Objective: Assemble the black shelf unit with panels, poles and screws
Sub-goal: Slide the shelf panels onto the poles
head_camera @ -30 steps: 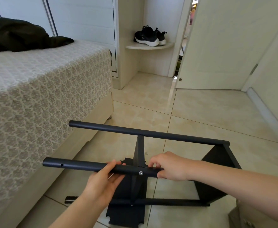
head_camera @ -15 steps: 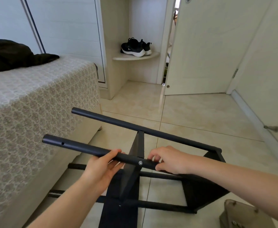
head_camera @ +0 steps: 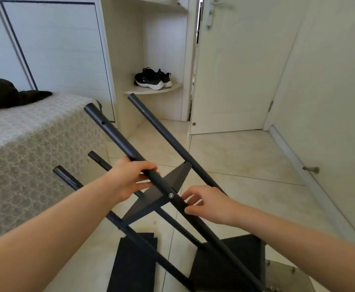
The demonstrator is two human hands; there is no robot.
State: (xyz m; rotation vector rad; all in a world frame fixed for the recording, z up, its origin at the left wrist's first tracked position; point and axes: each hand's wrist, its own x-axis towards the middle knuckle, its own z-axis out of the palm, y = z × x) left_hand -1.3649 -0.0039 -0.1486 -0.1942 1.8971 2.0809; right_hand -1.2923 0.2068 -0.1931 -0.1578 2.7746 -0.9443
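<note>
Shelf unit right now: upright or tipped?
Tipped. The shelf unit leans at a slant toward the bed; left hand and right hand hold its near pole.

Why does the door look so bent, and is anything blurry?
Head view: the wide-angle lens bows the door edges; light is soft and shadows are faint; the left hand and pole look slightly soft, though the screw shows clearly.
</note>
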